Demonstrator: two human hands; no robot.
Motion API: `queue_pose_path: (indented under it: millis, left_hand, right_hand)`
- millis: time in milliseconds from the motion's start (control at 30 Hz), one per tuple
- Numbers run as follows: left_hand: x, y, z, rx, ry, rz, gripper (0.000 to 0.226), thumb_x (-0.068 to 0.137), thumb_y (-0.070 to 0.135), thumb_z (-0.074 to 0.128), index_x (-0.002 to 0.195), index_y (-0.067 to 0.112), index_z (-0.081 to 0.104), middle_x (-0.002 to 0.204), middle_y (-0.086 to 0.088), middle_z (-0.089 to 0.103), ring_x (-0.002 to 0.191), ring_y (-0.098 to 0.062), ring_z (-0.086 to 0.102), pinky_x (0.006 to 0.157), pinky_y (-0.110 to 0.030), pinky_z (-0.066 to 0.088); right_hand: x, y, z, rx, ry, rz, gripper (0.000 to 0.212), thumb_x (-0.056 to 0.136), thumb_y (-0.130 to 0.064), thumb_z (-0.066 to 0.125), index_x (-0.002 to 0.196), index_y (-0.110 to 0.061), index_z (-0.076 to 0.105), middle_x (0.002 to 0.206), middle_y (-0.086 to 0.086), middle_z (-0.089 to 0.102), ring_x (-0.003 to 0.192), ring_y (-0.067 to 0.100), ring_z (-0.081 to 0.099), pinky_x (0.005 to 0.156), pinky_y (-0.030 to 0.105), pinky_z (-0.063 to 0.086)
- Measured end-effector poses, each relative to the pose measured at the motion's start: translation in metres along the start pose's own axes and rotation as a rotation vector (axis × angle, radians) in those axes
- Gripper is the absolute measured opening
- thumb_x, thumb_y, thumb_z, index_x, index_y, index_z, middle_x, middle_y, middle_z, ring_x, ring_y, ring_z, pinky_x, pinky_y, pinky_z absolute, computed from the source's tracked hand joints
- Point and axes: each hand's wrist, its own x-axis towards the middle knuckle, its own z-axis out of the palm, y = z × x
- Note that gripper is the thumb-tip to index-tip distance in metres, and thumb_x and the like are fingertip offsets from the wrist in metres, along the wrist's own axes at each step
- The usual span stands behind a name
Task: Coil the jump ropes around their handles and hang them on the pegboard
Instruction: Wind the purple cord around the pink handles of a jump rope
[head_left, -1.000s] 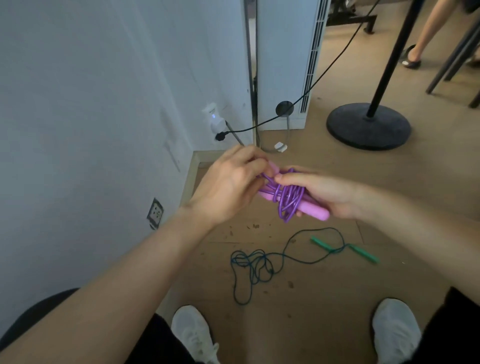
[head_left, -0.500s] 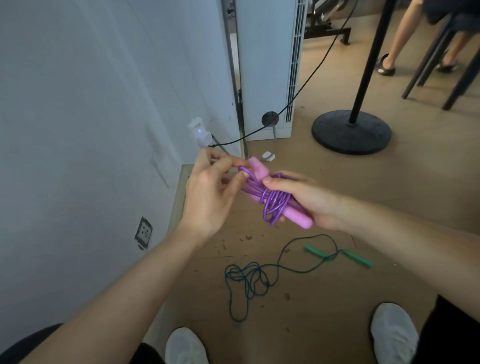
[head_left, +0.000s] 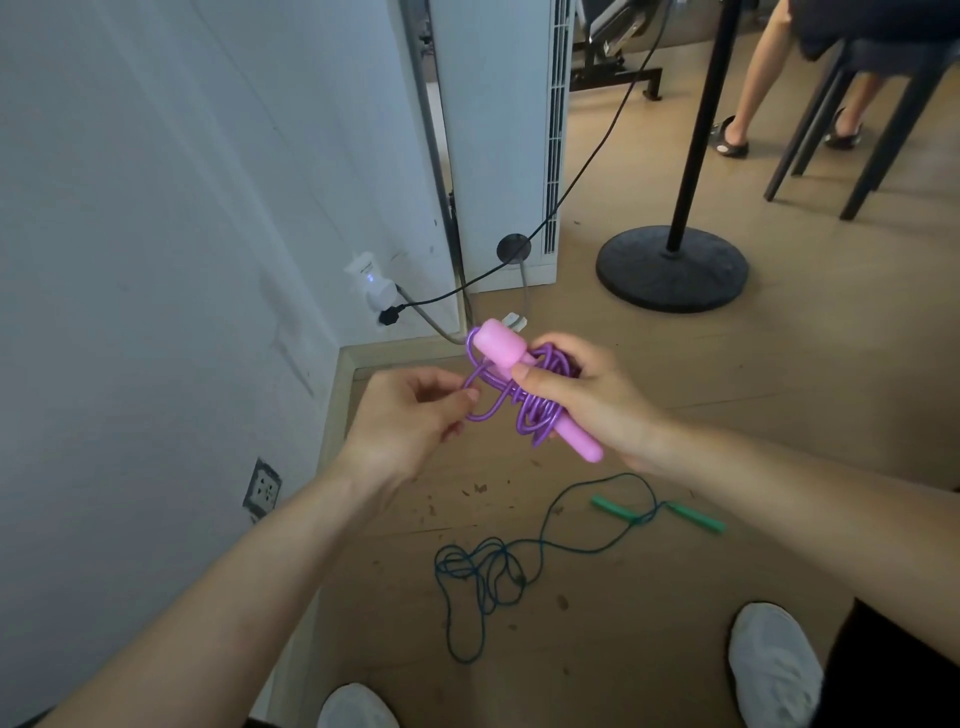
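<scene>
The right grip (head_left: 592, 405) clasps the pink plastic handles (head_left: 501, 349) wound with shiny purple cord (head_left: 537, 418), their long axis slanting from lower right up-left. Just left of them, the left grip (head_left: 410, 421) pinches a loose purple loop near the upper end. Beyond, the dark green jump rope (head_left: 483, 569) lies uncoiled on the floor (head_left: 675, 597).

My right hand (head_left: 587, 410) grips the pink-handled purple plastic jump rope (head_left: 530, 415); my left hand (head_left: 410, 423) pinches its loop at 9 o'clock. Green-handled dark cord jump rope (head_left: 615, 508) on brown wooden floor (head_left: 753, 395) at 6 o'clock; round black stand base (head_left: 670, 273) at 1 o'clock.
</scene>
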Motion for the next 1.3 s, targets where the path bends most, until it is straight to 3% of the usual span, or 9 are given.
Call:
queue_pose_path:
  millis: [133,267,400,600,700,867,1000,1167,1300]
  left_hand:
    - [-0.007,0.002,0.006,0.091,-0.131,0.185,0.015,0.089,0.009,0.073,0.081,0.021,0.073,0.063,0.01,0.064,0.06,-0.009,0.054,0.06,-0.027,0.047]
    - [-0.01,0.003,0.009,0.143,-0.153,0.352,0.013,0.094,0.016,0.068,0.085,0.025,0.068,0.071,0.016,0.062,0.065,-0.004,0.052,0.065,-0.02,0.044]
    - [-0.01,0.008,0.009,-0.085,-0.09,0.237,0.01,0.097,0.022,0.06,0.092,0.014,0.065,0.086,0.011,0.067,0.083,-0.005,0.06,0.085,-0.03,0.052]
    - [-0.005,0.014,-0.002,-0.251,0.069,0.212,0.021,0.103,0.02,0.05,0.088,0.015,0.065,0.099,0.003,0.075,0.097,-0.014,0.068,0.087,-0.027,0.054]
    - [-0.006,0.015,0.0,-0.264,0.063,0.168,0.023,0.104,0.018,0.048,0.093,0.007,0.065,0.098,-0.002,0.077,0.093,-0.016,0.071,0.081,-0.025,0.058]
    - [-0.011,0.017,0.004,-0.281,0.025,0.13,0.023,0.104,0.019,0.049,0.097,0.003,0.064,0.096,-0.004,0.078,0.089,-0.017,0.073,0.079,-0.028,0.06]
    - [-0.007,0.022,0.0,-0.371,0.067,0.033,0.021,0.102,0.02,0.054,0.091,0.004,0.061,0.089,-0.008,0.076,0.08,-0.017,0.073,0.074,-0.029,0.061]
    - [-0.002,0.024,-0.008,-0.554,0.164,-0.136,0.018,0.093,0.013,0.067,0.082,0.006,0.055,0.071,-0.006,0.074,0.071,-0.018,0.074,0.065,-0.023,0.06]
    - [0.001,0.024,-0.016,-0.667,0.201,-0.189,0.013,0.092,0.007,0.068,0.089,-0.001,0.058,0.068,-0.005,0.071,0.067,-0.013,0.071,0.061,-0.021,0.058]
  right_hand:
    - [0.002,0.0,0.002,0.274,0.063,0.162,0.02,0.091,-0.025,0.07,0.105,-0.012,0.066,0.09,0.011,0.072,0.065,0.02,0.068,0.052,0.03,0.053]
    - [0.007,0.001,0.002,0.529,-0.083,0.361,0.036,0.094,-0.035,0.064,0.125,-0.016,0.064,0.118,0.006,0.072,0.081,0.021,0.071,0.058,0.029,0.055]
    - [0.008,-0.004,-0.003,0.616,-0.239,0.371,0.049,0.098,-0.037,0.057,0.142,-0.016,0.05,0.117,0.003,0.064,0.065,0.009,0.063,0.056,0.023,0.052]
    - [0.002,0.008,-0.009,0.273,-0.488,0.327,0.042,0.089,-0.04,0.067,0.129,-0.028,0.058,0.115,0.006,0.063,0.099,0.022,0.055,0.086,0.041,0.038]
    - [0.002,0.01,-0.009,0.03,-0.414,0.262,0.038,0.086,-0.037,0.071,0.12,-0.022,0.06,0.112,0.012,0.069,0.1,0.023,0.061,0.088,0.043,0.043]
    - [0.005,0.008,-0.013,-0.194,-0.431,0.179,0.043,0.093,-0.033,0.066,0.133,-0.021,0.053,0.123,0.003,0.067,0.114,0.016,0.063,0.103,0.037,0.047]
    - [0.005,0.011,-0.015,-0.064,-0.51,0.251,0.048,0.092,-0.045,0.062,0.131,-0.017,0.056,0.128,0.012,0.065,0.118,0.035,0.061,0.109,0.047,0.042]
    - [0.012,0.004,-0.023,0.28,-0.449,0.341,0.063,0.086,-0.04,0.058,0.146,-0.028,0.042,0.141,0.008,0.057,0.115,0.025,0.066,0.111,0.047,0.04]
    - [0.003,-0.001,-0.021,-0.128,-0.429,0.165,0.08,0.072,-0.025,0.069,0.146,-0.037,0.04,0.147,-0.002,0.05,0.115,0.011,0.062,0.107,0.04,0.045]
